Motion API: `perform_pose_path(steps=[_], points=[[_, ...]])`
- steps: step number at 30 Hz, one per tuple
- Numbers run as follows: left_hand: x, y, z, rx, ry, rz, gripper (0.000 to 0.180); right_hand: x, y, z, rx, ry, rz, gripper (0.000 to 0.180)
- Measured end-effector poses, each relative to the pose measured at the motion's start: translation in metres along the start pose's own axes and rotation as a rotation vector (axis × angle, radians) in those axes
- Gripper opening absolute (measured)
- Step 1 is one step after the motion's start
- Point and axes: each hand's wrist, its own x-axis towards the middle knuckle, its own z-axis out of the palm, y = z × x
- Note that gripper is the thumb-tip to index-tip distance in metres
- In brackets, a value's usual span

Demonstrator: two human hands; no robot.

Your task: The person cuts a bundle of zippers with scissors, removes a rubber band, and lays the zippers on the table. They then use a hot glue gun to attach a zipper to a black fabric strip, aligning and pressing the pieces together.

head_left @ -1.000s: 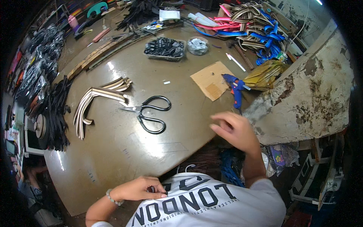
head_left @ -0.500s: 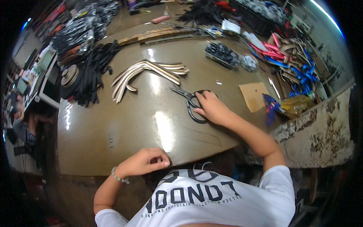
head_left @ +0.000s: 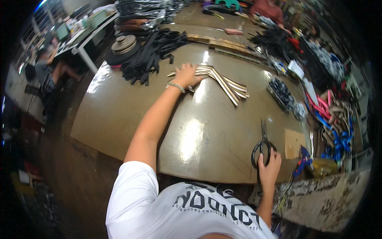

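Note:
My left hand (head_left: 186, 76), a beaded bracelet at its wrist, is stretched far out over the left part of a bundle of bent cream-and-brown strips (head_left: 225, 84). Its fingers look spread on top of the strips and hide part of them. The bundle's right legs fan out toward the right. Near the table's front right edge, my right hand (head_left: 270, 165) is closed on the black handles of a pair of scissors (head_left: 263, 137). The blades point away from me, and the scissors appear to lie on the table.
Black straps (head_left: 149, 59) are heaped beside a round spool (head_left: 123, 44). Wooden slats (head_left: 227, 46) lie across the far side. A tray of dark pieces (head_left: 280, 93), cardboard (head_left: 293, 143) and a blue glue gun (head_left: 304, 157) are at right. Other people sit farther off.
My left hand has gone from the near table edge out to the strips. My right hand has drawn the scissors nearer and turned them to point away. The view has swung round.

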Motion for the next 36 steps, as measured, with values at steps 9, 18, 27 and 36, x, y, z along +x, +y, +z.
perform_pose_path(steps=[9,18,27,36], points=[[0.033,0.011,0.033,0.099,0.154,0.073,0.053,-0.006,0.011,0.014,0.081,0.104,0.03,0.036],[0.076,-0.101,-0.061,0.181,0.397,-0.573,0.117,-0.003,0.007,0.012,0.138,0.083,0.076,0.035],[0.057,-0.161,-0.044,0.207,0.105,-0.757,0.13,-0.003,0.004,0.009,0.128,0.052,0.114,0.036],[0.06,-0.182,-0.074,0.252,-0.197,-0.808,0.12,-0.003,0.005,0.01,0.139,0.055,0.098,0.036]])
